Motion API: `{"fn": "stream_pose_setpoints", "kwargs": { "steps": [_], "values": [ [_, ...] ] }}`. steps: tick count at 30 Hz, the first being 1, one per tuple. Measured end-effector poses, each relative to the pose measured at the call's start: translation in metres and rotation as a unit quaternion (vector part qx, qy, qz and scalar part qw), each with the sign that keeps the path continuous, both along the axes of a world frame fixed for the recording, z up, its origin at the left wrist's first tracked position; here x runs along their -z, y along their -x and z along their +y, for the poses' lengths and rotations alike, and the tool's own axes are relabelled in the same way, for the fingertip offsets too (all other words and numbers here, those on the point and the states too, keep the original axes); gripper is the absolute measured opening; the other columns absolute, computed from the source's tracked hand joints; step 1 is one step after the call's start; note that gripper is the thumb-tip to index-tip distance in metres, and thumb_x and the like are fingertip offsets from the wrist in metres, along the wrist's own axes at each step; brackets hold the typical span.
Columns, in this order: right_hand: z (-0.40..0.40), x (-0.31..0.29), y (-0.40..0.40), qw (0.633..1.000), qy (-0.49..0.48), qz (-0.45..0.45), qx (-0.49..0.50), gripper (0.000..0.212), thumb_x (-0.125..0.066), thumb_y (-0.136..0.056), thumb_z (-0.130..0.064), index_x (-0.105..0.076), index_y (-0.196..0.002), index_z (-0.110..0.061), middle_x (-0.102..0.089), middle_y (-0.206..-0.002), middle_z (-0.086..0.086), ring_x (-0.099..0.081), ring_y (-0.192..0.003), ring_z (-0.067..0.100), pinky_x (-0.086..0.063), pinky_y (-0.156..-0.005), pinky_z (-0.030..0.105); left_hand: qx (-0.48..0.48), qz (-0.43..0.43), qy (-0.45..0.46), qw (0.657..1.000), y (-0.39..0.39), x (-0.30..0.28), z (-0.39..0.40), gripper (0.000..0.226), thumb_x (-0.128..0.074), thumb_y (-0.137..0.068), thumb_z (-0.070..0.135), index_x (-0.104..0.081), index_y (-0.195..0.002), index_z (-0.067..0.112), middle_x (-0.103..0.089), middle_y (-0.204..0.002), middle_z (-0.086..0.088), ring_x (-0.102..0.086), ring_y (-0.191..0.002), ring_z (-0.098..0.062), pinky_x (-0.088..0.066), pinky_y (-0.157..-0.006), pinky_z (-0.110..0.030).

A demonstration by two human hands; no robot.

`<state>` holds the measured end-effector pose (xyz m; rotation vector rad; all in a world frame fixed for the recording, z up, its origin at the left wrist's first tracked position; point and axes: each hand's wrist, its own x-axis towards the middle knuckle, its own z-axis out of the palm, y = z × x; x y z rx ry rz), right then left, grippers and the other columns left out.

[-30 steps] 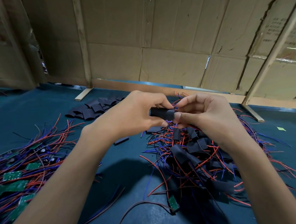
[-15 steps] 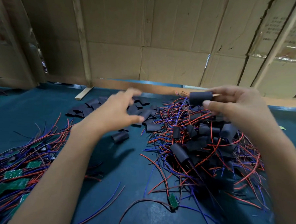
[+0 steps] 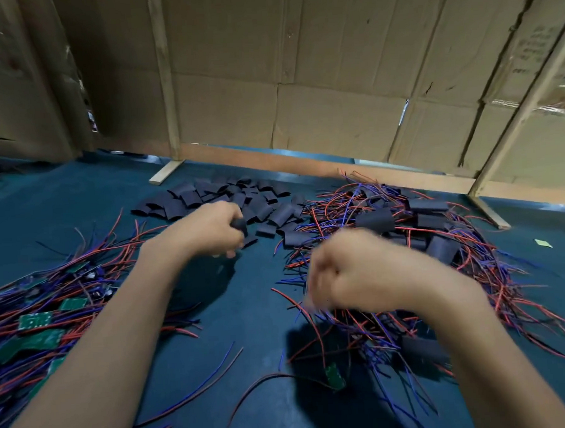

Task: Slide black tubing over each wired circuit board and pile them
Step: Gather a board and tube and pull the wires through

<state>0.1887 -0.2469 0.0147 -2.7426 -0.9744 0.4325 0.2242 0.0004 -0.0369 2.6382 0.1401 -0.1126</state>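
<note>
Cardboard panels on a wooden frame wall off the back, and everything sits on a dark teal tabletop. Left hand is up around the middle of the frame, at the near edge of the loose black tubing pieces scattered upper centre, and its grip is curled round one black tube piece that pokes out by the fingertips. Right hand is right of centre, fingers curled into a fist over the big pile of sleeved boards with red and blue wires. It's blurry though, so I can't tell if that grip has anything in it. Bare green circuit boards with their wires are heaped at the left edge. One stray green board lies low in the frame at the pile's near edge. A tiny yellow-green scrap sits far right.
</note>
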Motion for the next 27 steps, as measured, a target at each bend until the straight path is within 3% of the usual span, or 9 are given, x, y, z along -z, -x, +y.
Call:
{"fn": "stream_pose_setpoints", "kwargs": {
  "steps": [2,3,7,11,14,17,21,24,27],
  "values": [
    [0.005,0.014,0.007,0.975,0.196,0.103,0.000,0.039,-0.082,-0.075,-0.049,-0.072,-0.066,-0.013,-0.071,-0.060,-0.003,-0.067,-0.057,0.012,-0.061,-0.069,0.030,-0.014,-0.046,0.071,0.996,0.003,-0.009,0.002,0.014,-0.046,-0.096,0.018,-0.058,-0.098,0.026,-0.074,-0.085,0.005,-0.065,-0.063,-0.012,-0.050,-0.059,-0.029],
    [0.008,0.020,0.010,0.959,0.238,0.151,0.013,0.042,-0.085,-0.073,-0.049,-0.071,-0.061,-0.012,-0.070,-0.057,-0.003,-0.065,-0.052,0.013,-0.062,-0.067,0.032,-0.023,-0.072,0.101,0.992,0.004,-0.013,0.003,0.018,-0.042,-0.098,0.022,-0.057,-0.099,0.031,-0.072,-0.087,0.003,-0.061,-0.062,-0.014,-0.050,-0.061,-0.032],
    [0.011,0.033,0.008,0.954,0.227,0.193,0.040,0.033,-0.087,-0.075,-0.033,-0.071,-0.061,-0.008,-0.069,-0.057,0.001,-0.066,-0.052,0.017,-0.063,-0.062,0.035,-0.045,-0.124,0.210,0.969,0.007,-0.030,0.001,0.029,-0.033,-0.091,0.039,-0.060,-0.102,0.043,-0.067,-0.084,0.003,-0.051,-0.061,-0.019,-0.045,-0.058,-0.037],
    [0.006,0.023,0.003,0.969,0.130,0.206,0.043,0.018,-0.079,-0.083,-0.020,-0.074,-0.089,-0.003,-0.067,-0.059,0.003,-0.067,-0.056,0.024,-0.061,-0.053,0.032,-0.044,-0.157,0.224,0.961,0.012,-0.042,-0.003,0.032,-0.034,-0.089,0.043,-0.061,-0.106,0.050,-0.068,-0.079,0.008,-0.057,-0.059,-0.007,-0.048,-0.059,-0.036],
    [-0.004,0.015,-0.003,0.978,0.048,0.197,0.053,0.010,-0.075,-0.082,-0.016,-0.074,-0.082,-0.005,-0.069,-0.069,0.009,-0.074,-0.072,0.035,-0.064,-0.058,0.040,-0.032,-0.171,0.218,0.960,0.014,-0.047,-0.006,0.033,-0.034,-0.096,0.044,-0.061,-0.113,0.048,-0.069,-0.074,0.011,-0.057,-0.055,0.000,-0.047,-0.061,-0.032],
    [-0.013,0.011,-0.010,0.977,-0.022,0.202,0.065,0.003,-0.071,-0.083,-0.008,-0.072,-0.085,-0.006,-0.070,-0.072,0.012,-0.074,-0.068,0.029,-0.064,-0.061,0.042,-0.027,-0.179,0.207,0.961,0.016,-0.050,-0.008,0.036,-0.033,-0.101,0.044,-0.060,-0.124,0.040,-0.069,-0.076,0.009,-0.058,-0.055,0.001,-0.045,-0.064,-0.030],
    [-0.025,0.008,-0.019,0.974,-0.120,0.181,0.071,0.027,-0.066,-0.084,0.000,-0.072,-0.107,-0.014,-0.073,-0.073,0.014,-0.074,-0.068,0.027,-0.064,-0.068,0.040,-0.024,-0.176,0.217,0.960,0.018,-0.051,-0.012,0.037,-0.033,-0.102,0.040,-0.059,-0.129,0.040,-0.070,-0.080,0.007,-0.058,-0.059,-0.002,-0.048,-0.065,-0.031],
    [-0.033,0.003,-0.027,0.945,-0.255,0.189,0.081,0.038,-0.067,-0.086,0.007,-0.066,-0.119,-0.012,-0.071,-0.078,0.021,-0.075,-0.080,0.034,-0.064,-0.073,0.042,-0.022,-0.166,0.239,0.956,0.020,-0.054,-0.015,0.039,-0.033,-0.100,0.038,-0.056,-0.132,0.039,-0.071,-0.086,0.002,-0.060,-0.069,-0.010,-0.053,-0.069,-0.038],
    [-0.043,-0.005,-0.030,0.886,-0.391,0.231,0.097,0.026,-0.066,-0.086,0.010,-0.070,-0.107,-0.005,-0.073,-0.082,0.024,-0.074,-0.088,0.042,-0.063,-0.079,0.047,-0.006,-0.156,0.260,0.953,0.025,-0.059,-0.022,0.026,-0.035,-0.105,0.031,-0.056,-0.120,0.032,-0.069,-0.092,-0.005,-0.059,-0.073,-0.013,-0.055,-0.068,-0.036]
  ]
}}
